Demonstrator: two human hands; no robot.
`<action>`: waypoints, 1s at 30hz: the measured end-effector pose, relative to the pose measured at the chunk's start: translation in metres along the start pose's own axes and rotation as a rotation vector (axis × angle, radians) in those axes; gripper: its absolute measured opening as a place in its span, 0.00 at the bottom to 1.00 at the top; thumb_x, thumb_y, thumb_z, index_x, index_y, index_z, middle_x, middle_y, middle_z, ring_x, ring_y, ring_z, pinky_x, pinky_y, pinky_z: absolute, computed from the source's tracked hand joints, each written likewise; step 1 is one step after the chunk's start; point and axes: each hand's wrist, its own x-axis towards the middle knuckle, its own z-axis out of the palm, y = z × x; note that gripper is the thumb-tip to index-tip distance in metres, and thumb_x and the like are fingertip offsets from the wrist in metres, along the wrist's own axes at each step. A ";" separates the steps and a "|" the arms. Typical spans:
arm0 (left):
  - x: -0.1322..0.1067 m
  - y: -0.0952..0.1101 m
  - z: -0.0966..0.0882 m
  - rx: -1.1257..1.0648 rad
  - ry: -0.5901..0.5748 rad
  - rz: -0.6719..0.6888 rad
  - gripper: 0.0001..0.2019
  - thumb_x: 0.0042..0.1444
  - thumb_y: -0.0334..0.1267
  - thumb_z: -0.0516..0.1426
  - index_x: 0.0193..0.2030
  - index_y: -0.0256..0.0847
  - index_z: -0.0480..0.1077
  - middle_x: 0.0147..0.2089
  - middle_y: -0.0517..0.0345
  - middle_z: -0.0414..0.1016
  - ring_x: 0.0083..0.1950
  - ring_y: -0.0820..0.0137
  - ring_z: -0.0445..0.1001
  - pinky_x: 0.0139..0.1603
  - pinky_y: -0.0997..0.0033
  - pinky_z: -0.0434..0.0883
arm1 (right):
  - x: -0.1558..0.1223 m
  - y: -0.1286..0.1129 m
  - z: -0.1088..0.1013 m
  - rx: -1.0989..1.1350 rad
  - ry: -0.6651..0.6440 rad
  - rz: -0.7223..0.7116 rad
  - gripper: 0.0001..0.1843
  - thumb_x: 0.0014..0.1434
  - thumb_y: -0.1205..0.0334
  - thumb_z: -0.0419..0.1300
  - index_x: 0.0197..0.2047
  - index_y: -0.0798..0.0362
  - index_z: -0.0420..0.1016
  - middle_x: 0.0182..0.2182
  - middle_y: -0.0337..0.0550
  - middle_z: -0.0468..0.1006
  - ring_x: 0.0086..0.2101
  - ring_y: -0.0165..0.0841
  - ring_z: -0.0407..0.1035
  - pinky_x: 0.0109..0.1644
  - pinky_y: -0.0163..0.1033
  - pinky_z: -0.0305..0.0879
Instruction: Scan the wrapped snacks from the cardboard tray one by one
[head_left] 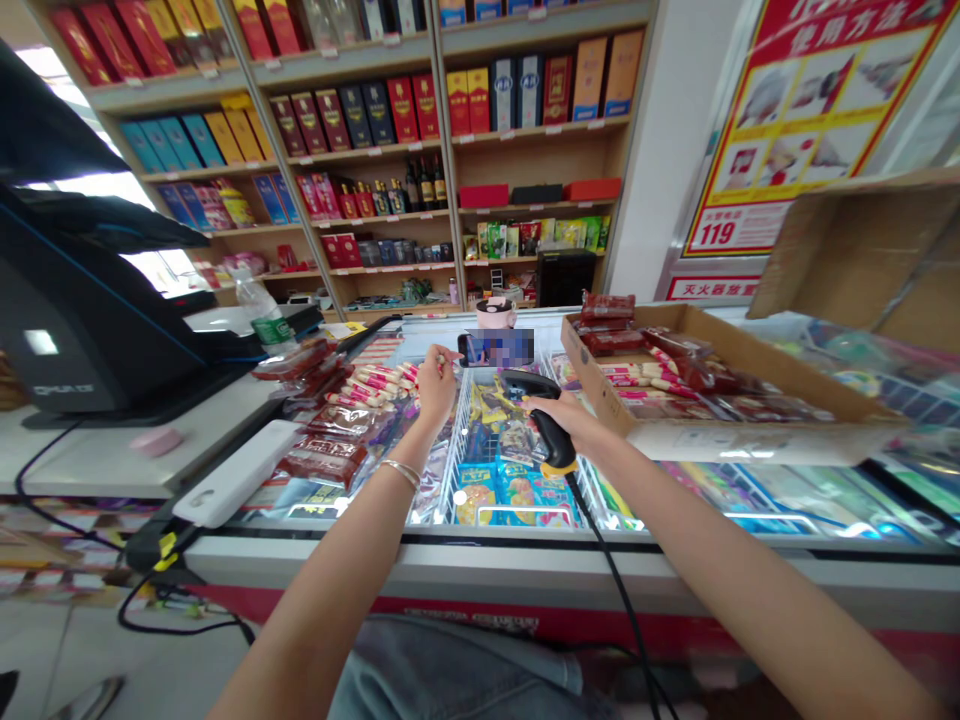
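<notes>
While the right hand (561,418) wraps its fingers firmly around the grip of a black corded barcode scanner (546,428), the scanner's head tilts toward a smartphone (495,348) just beside it, its screen blurred out, above a chest freezer (525,535). The left hand (436,388) rises to the phone's near edge, fingertips touching it; whether they grip it cannot be told. A silver bangle (400,473) circles the left wrist. Nothing visible shows whether a scan has registered. Beneath the hands, wire baskets (457,460) hold bright snack packets. Sausage packets (326,445) lie to the left, and a cardboard tray (750,440) sits to the right. Farther off stand a cash register terminal (67,330), a water bottle (259,312) and wooden shelves (540,135) of boxed liquor.
</notes>
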 end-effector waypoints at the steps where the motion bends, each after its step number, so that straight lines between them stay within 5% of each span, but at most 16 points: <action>1: 0.001 -0.001 -0.001 0.016 -0.003 0.005 0.08 0.49 0.25 0.45 0.30 0.42 0.58 0.33 0.59 0.74 0.35 0.71 0.69 0.38 0.73 0.62 | 0.000 0.000 0.000 0.010 0.008 0.004 0.07 0.49 0.70 0.61 0.33 0.58 0.67 0.16 0.38 0.69 0.17 0.27 0.65 0.18 0.28 0.62; 12: 0.018 0.003 -0.046 0.662 0.046 0.200 0.10 0.51 0.27 0.49 0.23 0.43 0.65 0.38 0.52 0.72 0.51 0.57 0.62 0.56 0.54 0.52 | 0.004 0.001 -0.002 0.099 0.065 0.025 0.05 0.53 0.69 0.59 0.29 0.58 0.64 0.15 0.39 0.68 0.16 0.26 0.64 0.17 0.28 0.60; 20: 0.024 -0.022 -0.062 0.870 0.096 -0.038 0.11 0.51 0.30 0.49 0.23 0.42 0.69 0.37 0.46 0.72 0.50 0.54 0.62 0.53 0.49 0.56 | 0.010 0.005 -0.005 0.117 0.057 0.033 0.06 0.51 0.69 0.60 0.30 0.58 0.65 0.15 0.40 0.68 0.17 0.27 0.65 0.17 0.29 0.61; 26: 0.024 -0.023 -0.062 0.946 0.030 -0.163 0.12 0.50 0.27 0.48 0.26 0.38 0.72 0.35 0.39 0.73 0.47 0.51 0.68 0.46 0.50 0.62 | 0.010 0.005 -0.005 0.110 0.038 0.034 0.05 0.51 0.68 0.60 0.30 0.58 0.65 0.16 0.40 0.69 0.17 0.27 0.65 0.17 0.30 0.61; 30: 0.023 -0.024 -0.061 0.905 0.102 -0.204 0.11 0.49 0.28 0.49 0.27 0.37 0.73 0.33 0.38 0.73 0.46 0.51 0.70 0.45 0.49 0.63 | 0.006 0.002 -0.004 0.101 0.053 0.035 0.05 0.51 0.69 0.60 0.29 0.58 0.65 0.15 0.40 0.69 0.16 0.27 0.64 0.17 0.29 0.60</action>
